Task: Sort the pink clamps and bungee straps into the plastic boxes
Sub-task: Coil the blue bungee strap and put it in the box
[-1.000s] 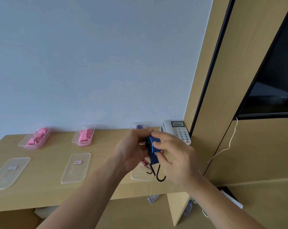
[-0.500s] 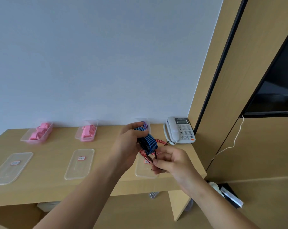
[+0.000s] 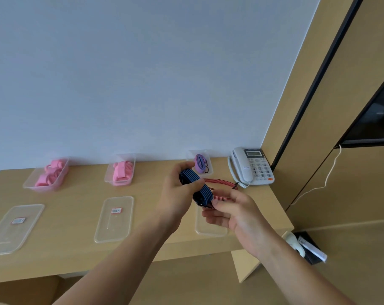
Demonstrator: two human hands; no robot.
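Note:
My left hand point(image 3: 175, 194) grips a coiled blue-and-black bungee strap point(image 3: 196, 188) above the wooden desk point(image 3: 76, 256). My right hand point(image 3: 235, 214) pinches the strap's lower end, near its hook. A red striped strap point(image 3: 222, 182) lies on the desk behind my hands. Three clear plastic boxes stand along the wall: the left box point(image 3: 30, 184) and the middle box point(image 3: 110, 180) hold pink clamps, and the right box point(image 3: 208, 167) holds a purple strap.
Three clear lids lie in front of the boxes: left lid point(image 3: 13, 230), middle lid point(image 3: 115, 219), right lid point(image 3: 208, 228) partly under my right hand. A grey desk phone point(image 3: 251, 167) sits at the desk's right end beside a wooden wall panel.
The strap has been lifted up and away from me in my left hand. My right hand has slid down from the coil to the strap's lower end. The view has tilted.

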